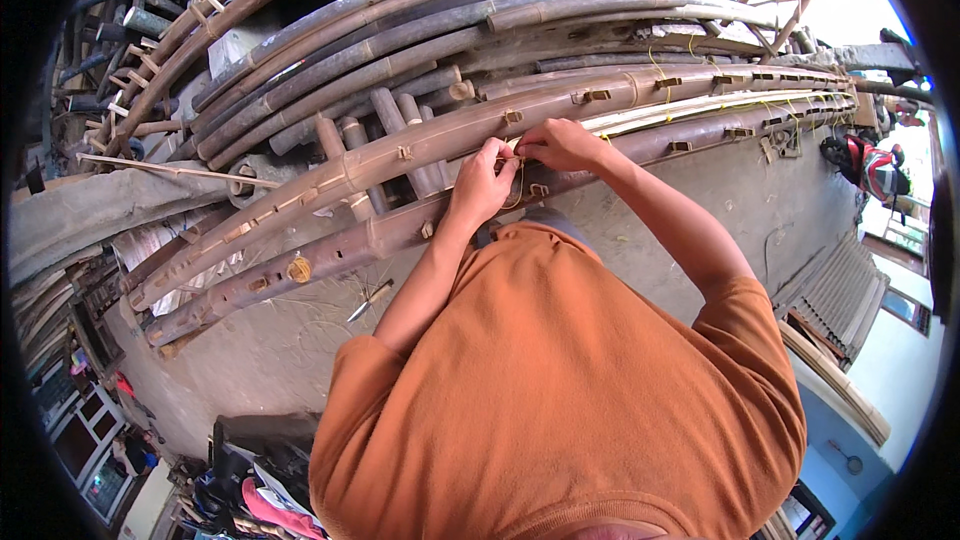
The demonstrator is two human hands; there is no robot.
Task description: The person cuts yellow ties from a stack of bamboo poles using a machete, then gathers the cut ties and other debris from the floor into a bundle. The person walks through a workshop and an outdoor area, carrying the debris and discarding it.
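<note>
The left hand (482, 180) and right hand (563, 146) meet almost fingertip to fingertip, each closed in a pinch on a thin yellow cord (517, 196), which hangs in a small loop over the near bamboo pole (400, 227); the fingers hide the exact hold. Just beyond the hands lies the far bamboo pole (455, 139), with short wooden pegs (512, 118) set along it. To the right, pale bamboo strips (690, 116) run between the two poles, with more yellow ties about them. Short bamboo crosspieces (398, 130) pass under the far pole, and behind it a stack of long bamboo poles (400, 40) closes off the far side. A yellow coil (299, 268) sits on the near pole's left part; a knife (370, 302) lies on the concrete floor (640, 210), near the left forearm. Grey corrugated sheets (828, 295) lie well apart at the right.

Both elbows are bent, the left forearm rising steeply, the right slanting in from the right, with its wrist bent and knuckles up. The near pole lies crosswise in front of the orange shirt (560, 370), its long axis running from lower left to upper right, roughly alongside the far pole.
</note>
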